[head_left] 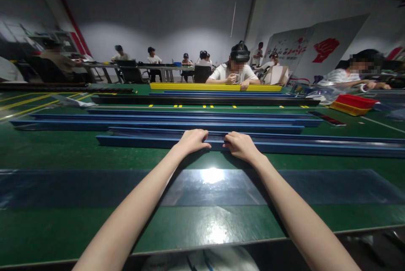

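A long blue channel strip [294, 147] lies across the green table in front of me. My left hand [193, 141] grips its near wall, fingers over the top edge and thumb on the front face. A short way to the right, my right hand [239, 145] is closed on the same strip in a like manner, the two thumbs pointing at each other. The fingertips inside the channel are hidden. Between my forearms and the strip, a long clear plastic sheet [322, 186] lies flat, reflecting the ceiling light.
Behind lie more blue channel strips [63, 125], a black strip [202, 101] and a yellow strip [215, 87], where a co-worker [234, 70] leans. To the right are a phone [327, 118] and a red and yellow bin [352, 104]. The table's near edge [373, 229] runs below my forearms.
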A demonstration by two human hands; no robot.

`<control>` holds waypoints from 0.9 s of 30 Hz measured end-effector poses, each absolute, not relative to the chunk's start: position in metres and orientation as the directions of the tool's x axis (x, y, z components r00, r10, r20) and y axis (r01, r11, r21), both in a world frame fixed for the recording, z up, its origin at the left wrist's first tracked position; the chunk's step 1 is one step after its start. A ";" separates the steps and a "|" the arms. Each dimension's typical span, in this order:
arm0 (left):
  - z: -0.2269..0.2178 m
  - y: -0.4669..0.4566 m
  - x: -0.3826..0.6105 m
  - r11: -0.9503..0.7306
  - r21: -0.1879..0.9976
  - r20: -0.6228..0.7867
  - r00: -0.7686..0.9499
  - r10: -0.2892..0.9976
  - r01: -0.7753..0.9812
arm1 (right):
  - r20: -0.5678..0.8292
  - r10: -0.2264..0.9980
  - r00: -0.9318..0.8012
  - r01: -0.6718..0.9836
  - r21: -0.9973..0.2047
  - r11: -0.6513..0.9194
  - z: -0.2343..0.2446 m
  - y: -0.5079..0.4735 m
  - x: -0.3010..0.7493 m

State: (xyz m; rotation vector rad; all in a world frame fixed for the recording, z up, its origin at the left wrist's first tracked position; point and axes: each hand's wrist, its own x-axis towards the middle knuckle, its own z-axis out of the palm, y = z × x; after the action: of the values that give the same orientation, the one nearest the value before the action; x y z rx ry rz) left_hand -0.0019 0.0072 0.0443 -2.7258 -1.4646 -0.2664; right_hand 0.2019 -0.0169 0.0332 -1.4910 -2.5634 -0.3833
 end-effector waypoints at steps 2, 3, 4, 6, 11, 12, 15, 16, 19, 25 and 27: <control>0.046 0.006 -0.001 -0.566 0.051 0.163 0.552 0.818 0.823 | 0.259 0.826 -0.500 0.866 0.139 0.480 0.034 -0.017 0.202; 0.047 0.005 0.000 -0.570 0.053 0.161 0.556 0.815 0.820 | 0.261 0.825 -0.501 0.865 0.138 0.482 0.035 -0.017 0.202; 0.048 0.005 0.000 -0.572 0.056 0.159 0.559 0.814 0.818 | 0.259 0.827 -0.500 0.866 0.137 0.481 0.035 -0.017 0.202; 0.048 0.005 0.000 -0.572 0.064 0.154 0.559 0.815 0.817 | 0.251 0.833 -0.493 0.870 0.134 0.475 0.036 -0.017 0.203; 0.047 0.006 0.001 -0.584 0.072 0.152 0.570 0.808 0.809 | 0.232 0.855 -0.464 0.886 0.126 0.447 0.039 -0.019 0.208; 0.047 0.006 0.001 -0.588 0.069 0.156 0.574 0.804 0.806 | 0.227 0.860 -0.457 0.890 0.126 0.439 0.040 -0.020 0.210; 0.046 0.007 0.001 -0.601 0.073 0.167 0.584 0.794 0.796 | 0.216 0.879 -0.426 0.904 0.133 0.406 0.041 -0.021 0.218; 0.046 0.007 0.001 -0.602 0.077 0.166 0.586 0.793 0.795 | 0.214 0.885 -0.415 0.909 0.135 0.394 0.041 -0.021 0.222; 0.045 0.008 0.000 -0.595 0.080 0.148 0.580 0.801 0.800 | 0.208 0.898 -0.388 0.920 0.139 0.366 0.042 -0.021 0.231; 0.044 0.008 0.000 -0.574 0.068 0.115 0.565 0.817 0.816 | 0.186 0.926 -0.330 0.940 0.153 0.304 0.044 -0.023 0.242; 0.043 0.009 0.000 -0.573 0.066 0.118 0.563 0.818 0.817 | 0.187 0.922 -0.339 0.936 0.170 0.309 0.045 -0.024 0.242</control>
State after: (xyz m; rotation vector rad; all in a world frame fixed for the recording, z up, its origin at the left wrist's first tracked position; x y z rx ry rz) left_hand -0.0004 0.0085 0.0427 -2.7806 -1.4539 -0.2132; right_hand 0.2416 -0.0238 0.0450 -1.7740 -2.4969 -0.3845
